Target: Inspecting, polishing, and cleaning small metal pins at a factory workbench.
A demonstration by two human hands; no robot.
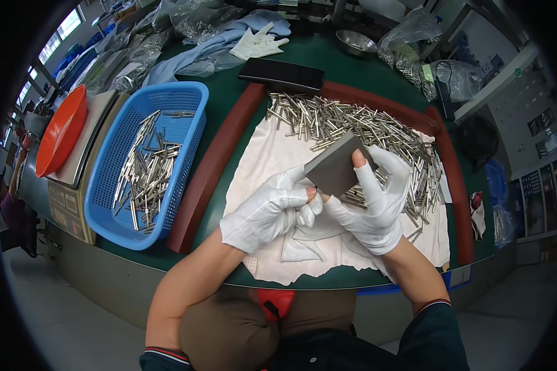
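Both my hands wear white gloves with some fingertips bare. My right hand [377, 207] grips a flat, dark grey rectangular block [339, 168], its thumb and fingers spread along the edges. Beside the block's lower left corner, my left hand [269, 207] is closed in a pinch, its index finger reaching the block's left edge. A small dark spot shows at its thumb tip; what it pinches there is too small to make out. Under and behind the hands, a pile of slim metal pins [353, 120] covers the far and right parts of a pale cloth [254, 167].
Dark red bars [213, 170] frame the cloth on the green table. To the left stand a blue basket [195, 130] with more pins and an orange dish [62, 133] on a scale. Behind lie a black phone [281, 74], a white glove [260, 43] and a metal bowl [356, 42].
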